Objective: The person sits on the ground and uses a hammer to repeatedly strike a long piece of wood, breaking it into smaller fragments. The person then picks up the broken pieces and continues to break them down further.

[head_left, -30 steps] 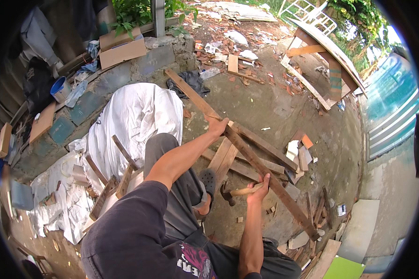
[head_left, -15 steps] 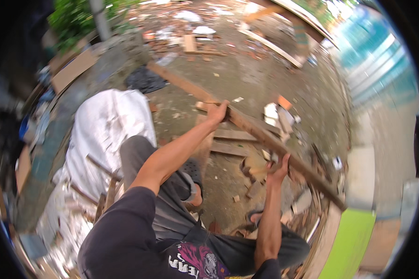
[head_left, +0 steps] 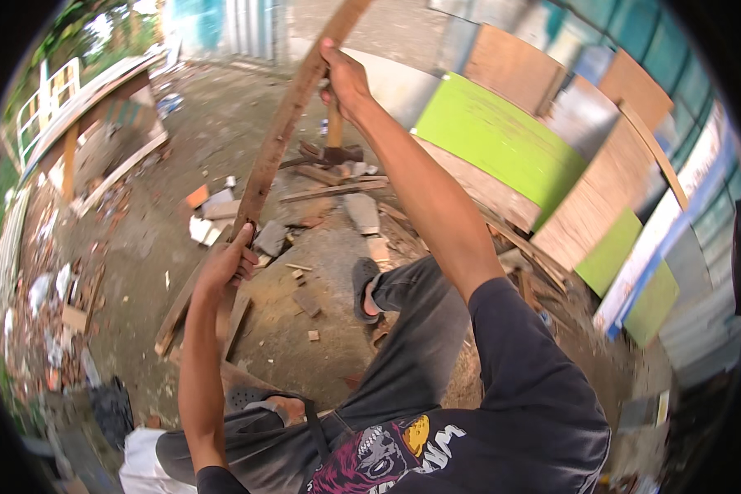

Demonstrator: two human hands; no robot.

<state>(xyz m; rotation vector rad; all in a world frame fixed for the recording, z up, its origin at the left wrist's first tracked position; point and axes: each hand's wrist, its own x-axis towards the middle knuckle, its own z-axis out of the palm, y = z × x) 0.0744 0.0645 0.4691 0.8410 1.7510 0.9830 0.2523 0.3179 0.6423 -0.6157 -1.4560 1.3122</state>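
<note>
plank: long, stiff, rough, looks fairly heavy | runs up from ground past hammer | left hand clamps it low, right hand clamps it high | hold well apart

hammer, green board, wood scraps

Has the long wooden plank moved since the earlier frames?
Yes. The long wooden plank, gripped by the left hand and right hand, has swung away from the white sheet toward the green panel; the camera turned too.
</note>
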